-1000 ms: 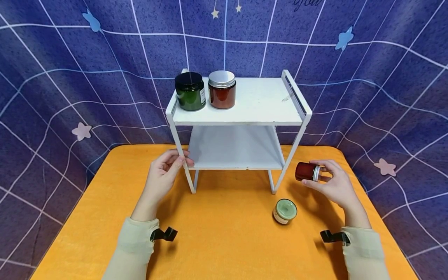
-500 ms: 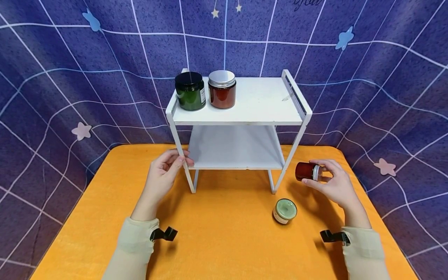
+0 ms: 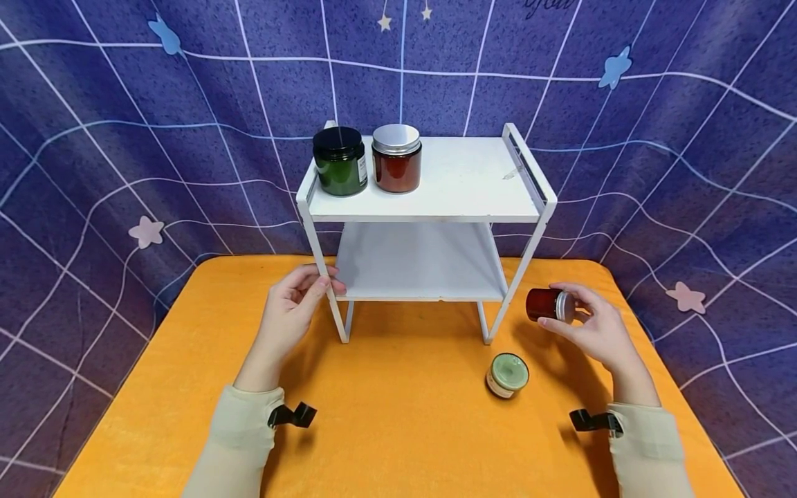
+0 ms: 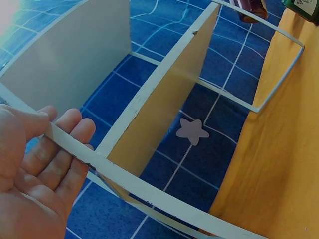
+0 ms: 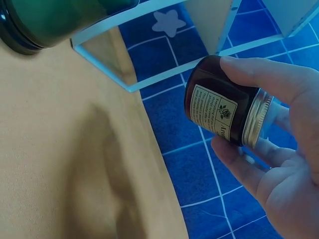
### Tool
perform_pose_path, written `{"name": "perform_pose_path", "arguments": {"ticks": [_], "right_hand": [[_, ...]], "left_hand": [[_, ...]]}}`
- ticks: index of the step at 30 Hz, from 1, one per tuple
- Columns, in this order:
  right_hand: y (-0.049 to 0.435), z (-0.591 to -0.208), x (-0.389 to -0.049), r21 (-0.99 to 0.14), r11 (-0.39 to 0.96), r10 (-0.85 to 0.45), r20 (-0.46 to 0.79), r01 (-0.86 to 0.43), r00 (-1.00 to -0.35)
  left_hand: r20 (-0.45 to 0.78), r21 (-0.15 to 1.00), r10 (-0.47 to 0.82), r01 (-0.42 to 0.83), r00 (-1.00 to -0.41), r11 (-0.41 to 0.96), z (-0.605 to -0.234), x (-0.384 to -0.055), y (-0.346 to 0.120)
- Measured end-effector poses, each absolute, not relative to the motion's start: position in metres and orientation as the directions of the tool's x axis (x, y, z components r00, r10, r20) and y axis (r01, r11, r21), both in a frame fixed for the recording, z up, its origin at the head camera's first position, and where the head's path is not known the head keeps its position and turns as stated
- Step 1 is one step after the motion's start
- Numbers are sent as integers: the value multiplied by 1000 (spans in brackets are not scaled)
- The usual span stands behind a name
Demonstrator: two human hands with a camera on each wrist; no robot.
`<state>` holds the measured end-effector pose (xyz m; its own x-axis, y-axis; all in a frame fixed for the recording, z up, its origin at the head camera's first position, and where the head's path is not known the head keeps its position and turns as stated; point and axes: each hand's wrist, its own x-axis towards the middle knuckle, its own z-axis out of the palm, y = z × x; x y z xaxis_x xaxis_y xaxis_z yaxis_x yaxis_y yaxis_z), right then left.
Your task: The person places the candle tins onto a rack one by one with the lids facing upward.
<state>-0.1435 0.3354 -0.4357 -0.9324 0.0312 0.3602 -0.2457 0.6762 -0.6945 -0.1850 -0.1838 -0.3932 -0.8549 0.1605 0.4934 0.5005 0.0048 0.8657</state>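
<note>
My left hand [image 3: 289,304] grips the left front leg of a white two-tier rack [image 3: 467,176], level with the lower shelf. The left wrist view has the thumb and fingers on either side of that white bar. Off the rack's right side, my right hand [image 3: 591,321] holds a small amber jar [image 3: 542,305] on its side between thumb and fingers. The jar's silver lid points toward the palm. Its printed label [image 5: 212,110] shows in the right wrist view. A green jar [image 3: 507,373] stands upright on the orange cloth near the right hand.
On the upper shelf's left end stand a green jar with a black lid [image 3: 340,162] and a larger amber jar with a silver lid [image 3: 397,159]. An orange cloth [image 3: 398,415] covers the table. Behind hangs a blue gridded curtain [image 3: 436,41].
The amber jar in the right hand has turned slightly, and more of its lid's face shows. Both hands keep their places, and the view has shifted by a hair.
</note>
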Motion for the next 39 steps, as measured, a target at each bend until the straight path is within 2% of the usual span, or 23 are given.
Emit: {"name": "perform_pose_path", "arguments": {"ticks": [39], "right_hand": [[337,-429,-139,-705,695,97,291,-144,-952]], "left_hand": [[490,867,157,499,-857,19,-393,-184,-183]]}}
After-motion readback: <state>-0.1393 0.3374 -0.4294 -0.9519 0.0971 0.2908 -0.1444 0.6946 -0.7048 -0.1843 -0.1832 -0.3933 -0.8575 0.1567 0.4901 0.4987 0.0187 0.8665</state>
